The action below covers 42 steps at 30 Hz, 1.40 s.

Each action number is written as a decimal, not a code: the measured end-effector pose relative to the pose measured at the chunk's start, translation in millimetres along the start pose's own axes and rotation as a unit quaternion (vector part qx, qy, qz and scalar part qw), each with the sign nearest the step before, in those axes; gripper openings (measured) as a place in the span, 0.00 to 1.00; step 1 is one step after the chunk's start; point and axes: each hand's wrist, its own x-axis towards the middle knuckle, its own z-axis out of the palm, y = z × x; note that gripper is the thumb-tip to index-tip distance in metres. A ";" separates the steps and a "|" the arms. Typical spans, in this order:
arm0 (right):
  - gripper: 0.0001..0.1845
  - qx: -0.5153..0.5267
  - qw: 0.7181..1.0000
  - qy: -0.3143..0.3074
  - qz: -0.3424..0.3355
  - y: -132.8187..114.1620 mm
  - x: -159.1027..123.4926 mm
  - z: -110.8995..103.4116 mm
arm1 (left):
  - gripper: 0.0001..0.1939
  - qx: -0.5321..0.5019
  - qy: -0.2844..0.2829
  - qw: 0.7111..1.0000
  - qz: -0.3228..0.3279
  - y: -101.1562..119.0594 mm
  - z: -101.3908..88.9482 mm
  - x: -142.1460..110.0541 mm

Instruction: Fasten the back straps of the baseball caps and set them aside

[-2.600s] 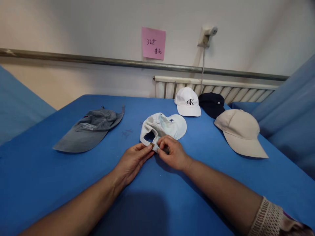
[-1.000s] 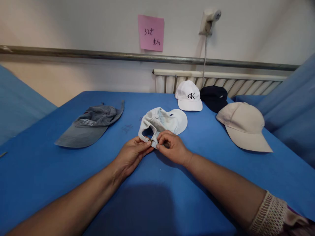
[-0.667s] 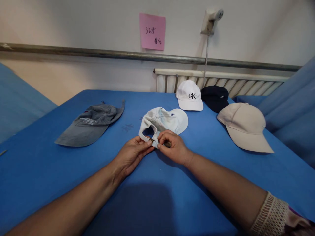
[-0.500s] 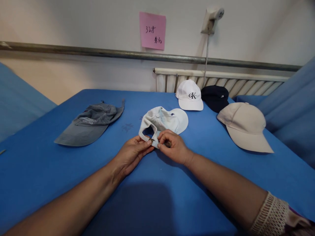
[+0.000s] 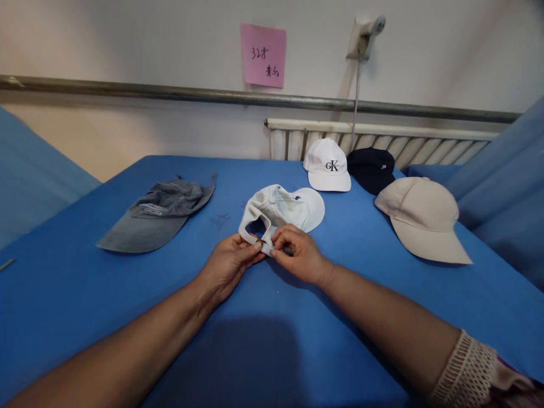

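While the blue surface (image 5: 63, 294) bears a gray cap (image 5: 144, 229) toward its left edge and a beige cap (image 5: 419, 212) by its right, the pale cap (image 5: 280, 207) sits near the middle, brim toward the right edge. Both the left hand (image 5: 232, 258) and right hand (image 5: 297, 255) have fingers closed in a pinch on its back strap (image 5: 267, 249), at the buckle (image 5: 260, 242). Working that strap seems the step in hand; the next move likely calls for fine control.

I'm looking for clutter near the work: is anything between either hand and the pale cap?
Nothing visible: the left hand pinches the strap of the pale cap by the buckle, and the right hand grips it alongside. The white cap sits beyond, not between.
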 end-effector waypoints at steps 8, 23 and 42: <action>0.09 -0.013 1.000 0.002 0.003 -1.4 0.6 0.0 | 0.13 -0.001 0.004 1.000 -0.001 -0.9 1.6 0.3; 0.09 -0.030 0.999 -0.006 -0.009 -1.4 -1.1 0.3 | 0.10 0.121 0.027 0.992 0.010 -2.7 3.6 -5.2; 0.08 -0.027 1.000 -0.006 -0.010 -1.7 -1.0 1.3 | 0.11 0.138 0.042 0.989 0.039 -7.5 3.7 0.0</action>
